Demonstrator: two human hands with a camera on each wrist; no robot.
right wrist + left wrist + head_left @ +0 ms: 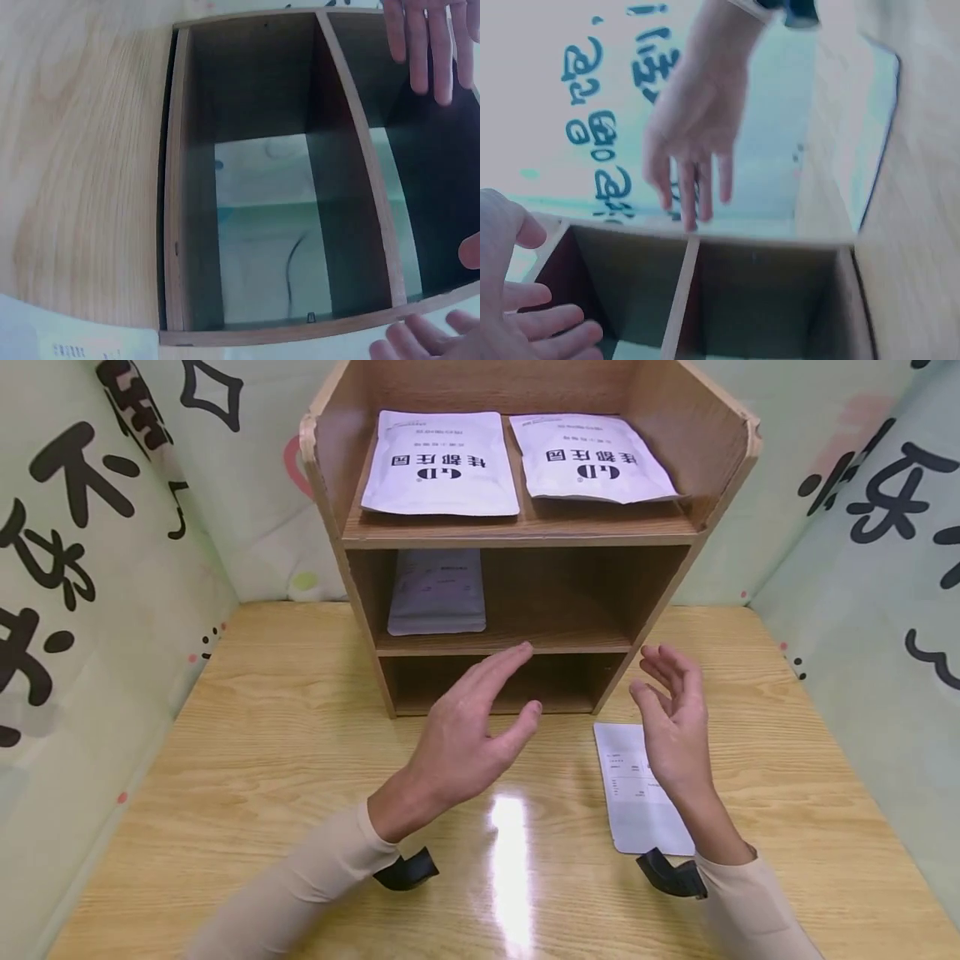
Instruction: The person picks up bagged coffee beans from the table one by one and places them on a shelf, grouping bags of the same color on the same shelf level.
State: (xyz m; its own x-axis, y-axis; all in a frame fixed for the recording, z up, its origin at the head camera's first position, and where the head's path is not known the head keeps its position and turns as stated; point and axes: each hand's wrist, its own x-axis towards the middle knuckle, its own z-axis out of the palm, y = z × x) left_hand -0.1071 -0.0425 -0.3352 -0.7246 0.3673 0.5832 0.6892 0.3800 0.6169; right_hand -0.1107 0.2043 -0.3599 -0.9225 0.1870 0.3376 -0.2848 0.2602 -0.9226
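Note:
Both hands are empty and held up in front of a wooden shelf unit. My left hand is before the lowest compartment, its fingers extended and thumb apart. To the right, my right hand has loosely bent fingers beside the unit's lower right corner. It overlaps a white pouch with small print, which lies flat on the table. On the top shelf lie two white printed pouches, a left one and a right one. A shaded pouch is in the middle compartment, at its left side.
The unit stands on a wood-grain table near the back wall. Printed fabric walls with dark lettering close in the left, back and right. Black straps are at both wrists. The right wrist view shows an open-backed compartment.

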